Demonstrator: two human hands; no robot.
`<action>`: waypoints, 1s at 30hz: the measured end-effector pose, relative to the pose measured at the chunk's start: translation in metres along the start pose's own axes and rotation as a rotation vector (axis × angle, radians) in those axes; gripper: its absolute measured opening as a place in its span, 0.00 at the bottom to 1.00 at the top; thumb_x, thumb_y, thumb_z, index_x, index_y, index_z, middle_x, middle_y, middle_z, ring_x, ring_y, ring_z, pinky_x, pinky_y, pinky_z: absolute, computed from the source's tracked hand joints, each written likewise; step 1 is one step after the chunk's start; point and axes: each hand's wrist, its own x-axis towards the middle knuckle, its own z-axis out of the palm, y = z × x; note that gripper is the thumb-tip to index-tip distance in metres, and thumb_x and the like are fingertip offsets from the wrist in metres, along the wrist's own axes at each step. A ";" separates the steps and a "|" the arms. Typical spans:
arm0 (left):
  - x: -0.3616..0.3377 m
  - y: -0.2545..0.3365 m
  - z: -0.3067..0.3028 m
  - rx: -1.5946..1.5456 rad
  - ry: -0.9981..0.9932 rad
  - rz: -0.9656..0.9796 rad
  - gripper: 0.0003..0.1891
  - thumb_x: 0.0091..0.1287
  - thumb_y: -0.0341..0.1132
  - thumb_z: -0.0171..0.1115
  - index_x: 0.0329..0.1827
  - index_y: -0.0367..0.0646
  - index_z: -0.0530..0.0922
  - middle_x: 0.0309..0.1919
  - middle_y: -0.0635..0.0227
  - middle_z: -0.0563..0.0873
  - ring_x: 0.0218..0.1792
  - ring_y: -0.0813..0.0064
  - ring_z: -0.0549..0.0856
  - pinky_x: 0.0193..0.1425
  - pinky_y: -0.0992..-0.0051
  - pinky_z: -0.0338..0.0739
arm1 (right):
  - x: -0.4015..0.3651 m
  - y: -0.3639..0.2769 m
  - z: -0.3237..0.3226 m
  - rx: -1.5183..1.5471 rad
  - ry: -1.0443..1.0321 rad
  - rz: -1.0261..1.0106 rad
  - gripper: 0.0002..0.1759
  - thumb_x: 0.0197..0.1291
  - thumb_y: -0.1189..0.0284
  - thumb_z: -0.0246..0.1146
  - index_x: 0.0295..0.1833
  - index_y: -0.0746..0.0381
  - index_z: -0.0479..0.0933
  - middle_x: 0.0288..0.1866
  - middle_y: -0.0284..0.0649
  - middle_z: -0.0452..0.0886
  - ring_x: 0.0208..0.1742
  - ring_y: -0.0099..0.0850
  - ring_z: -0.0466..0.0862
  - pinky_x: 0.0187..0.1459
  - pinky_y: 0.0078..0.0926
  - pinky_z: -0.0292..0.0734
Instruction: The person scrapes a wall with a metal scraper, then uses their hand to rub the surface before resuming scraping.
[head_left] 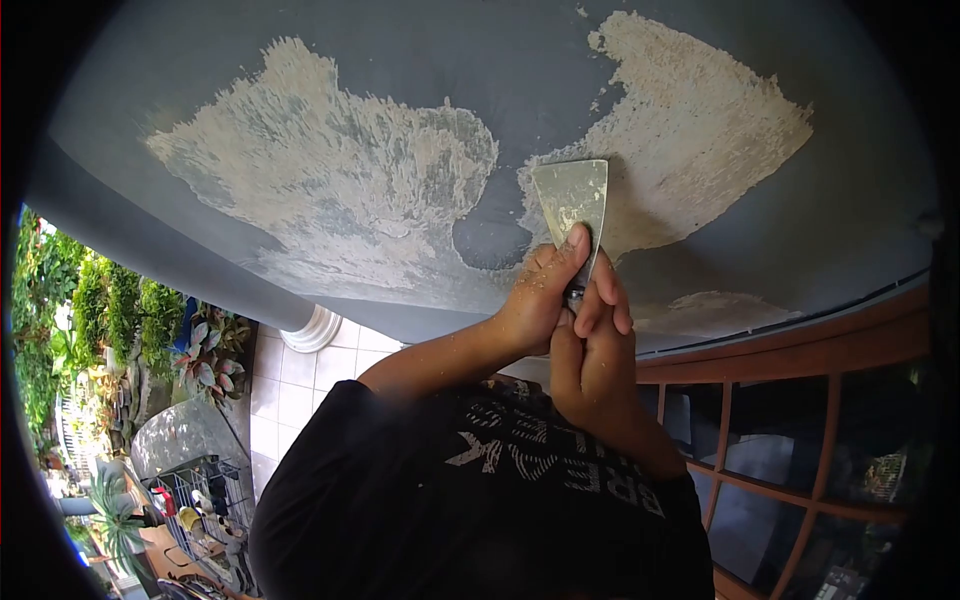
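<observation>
A wide-bladed scraper (575,190) lies with its blade edge against a grey painted surface (490,60), at the border of a rough, pale patch (690,130) on the right. My left hand (537,305) is closed on the scraper, its thumb pressed along the lower blade. Closed around the handle just below and to the right is my right hand (598,345). The handle is mostly hidden by the fingers. Another scraped, pale patch (340,160) spreads to the left, and dusty crumbs cling to my left hand and forearm.
Brown-framed window panes (770,445) stand at the lower right. On the left are a round grey column (180,235) with a white base (312,330), pale floor tiles (335,365), green plants (120,300) and a wire basket (205,500) holding assorted items.
</observation>
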 end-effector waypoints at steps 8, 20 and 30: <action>0.006 0.002 0.003 0.055 0.035 0.014 0.31 0.78 0.51 0.28 0.27 0.38 0.72 0.08 0.69 0.65 0.27 0.62 0.81 0.41 0.66 0.78 | 0.000 0.011 0.000 0.055 0.027 -0.018 0.08 0.58 0.81 0.54 0.43 0.71 0.65 0.35 0.48 0.68 0.33 0.40 0.75 0.36 0.35 0.70; 0.002 0.002 0.008 -0.067 0.025 0.032 0.30 0.77 0.51 0.29 0.27 0.38 0.72 0.08 0.68 0.66 0.27 0.62 0.81 0.43 0.62 0.79 | -0.001 0.006 -0.006 0.046 -0.036 -0.024 0.20 0.56 0.81 0.53 0.54 0.77 0.64 0.34 0.47 0.67 0.34 0.39 0.75 0.37 0.34 0.70; -0.001 -0.003 0.010 -0.016 0.091 0.012 0.30 0.77 0.51 0.30 0.28 0.39 0.73 0.08 0.69 0.65 0.28 0.62 0.82 0.42 0.65 0.78 | -0.007 0.013 -0.006 0.112 -0.025 -0.026 0.06 0.57 0.80 0.53 0.40 0.70 0.66 0.34 0.48 0.67 0.33 0.41 0.74 0.37 0.35 0.69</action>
